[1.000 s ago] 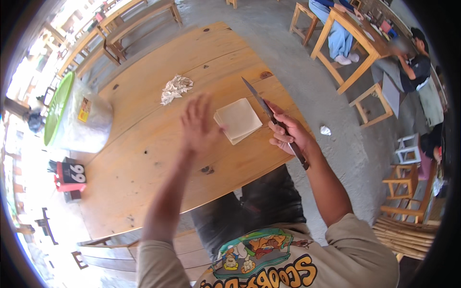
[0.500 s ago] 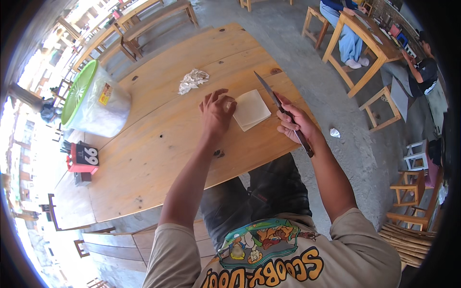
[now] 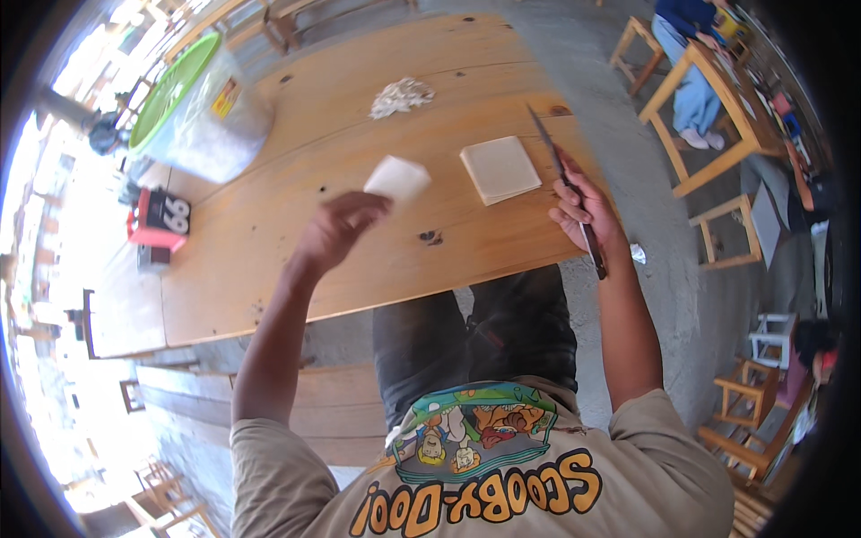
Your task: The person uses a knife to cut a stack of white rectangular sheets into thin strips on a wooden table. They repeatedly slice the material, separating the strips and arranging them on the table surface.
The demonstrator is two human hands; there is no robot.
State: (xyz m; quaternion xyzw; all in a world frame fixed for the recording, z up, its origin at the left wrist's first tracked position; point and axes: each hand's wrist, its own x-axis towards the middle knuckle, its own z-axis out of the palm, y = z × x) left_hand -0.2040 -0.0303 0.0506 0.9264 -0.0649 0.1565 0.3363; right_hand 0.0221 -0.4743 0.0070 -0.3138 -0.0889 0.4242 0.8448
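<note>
In the view from my head, my left hand [image 3: 345, 224] was pinching the near corner of a thin sheet [image 3: 398, 179], thumb against bent fingers. The sheet was pale and flat with straight edges, and it was tipped up off the boards; both it and my fingertips were smeared by motion, so I could not fairly say whether it was paper or something softer. My right hand [image 3: 587, 211] was wrapped around a knife [image 3: 560, 166], whose long, narrow metal blade tapered to a point aimed away from me and a little left, with the dark, smooth handle running down past my palm toward the wrist.

The stack [image 3: 500, 170] of square, cream-coloured sheets lay flat between my hands, its edges slightly out of line, just left of the knife and not touching it. Beyond, a crumpled white heap [image 3: 402, 97] sat in ragged folds. The table [image 3: 484, 242] under everything was yellowish wood, planked, grained and dotted with dark knots. On its left side stood a round, see-through plastic tub [image 3: 220, 117] with a ribbed green lid [image 3: 178, 85], and nearer me a boxy red-and-black holder [image 3: 161, 220]. Rough grey concrete floor [image 3: 655, 350] showed on the right.
</note>
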